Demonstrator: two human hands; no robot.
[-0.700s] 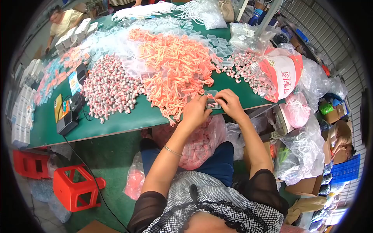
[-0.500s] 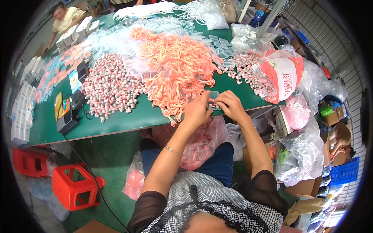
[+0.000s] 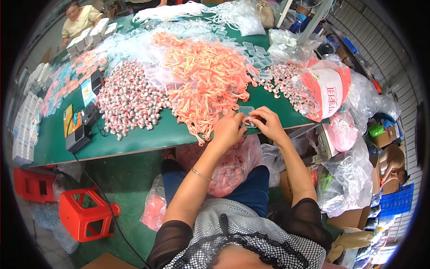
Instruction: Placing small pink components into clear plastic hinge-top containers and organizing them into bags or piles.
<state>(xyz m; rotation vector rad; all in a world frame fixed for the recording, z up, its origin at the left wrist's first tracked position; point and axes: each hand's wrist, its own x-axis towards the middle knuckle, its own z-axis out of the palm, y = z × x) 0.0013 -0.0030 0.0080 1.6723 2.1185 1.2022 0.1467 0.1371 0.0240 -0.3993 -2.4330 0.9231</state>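
Observation:
My left hand [image 3: 228, 130] and my right hand [image 3: 267, 124] meet at the near edge of a green table [image 3: 134, 139]. Between their fingertips they pinch a small clear plastic case [image 3: 247, 117] with a bit of orange cord at it. Just beyond the hands lies a big heap of orange cords [image 3: 206, 78]. A pile of small pink-and-grey pieces [image 3: 130, 101] sits to the left of that heap. A clear bag of pink packed items [image 3: 233, 163] rests on my lap below the hands.
More pink-grey pieces [image 3: 286, 83] and a red-and-white sack [image 3: 329, 87] lie at the table's right end. Clear empty cases [image 3: 251, 49] spread behind. Black devices [image 3: 80, 130] sit at left. Red stools [image 3: 83, 213] stand on the floor. Another person [image 3: 78, 18] sits far left.
Both hands stayed at the table edge, the fingers working the small clear case; the right hand shifted slightly over it. Nothing else moved.

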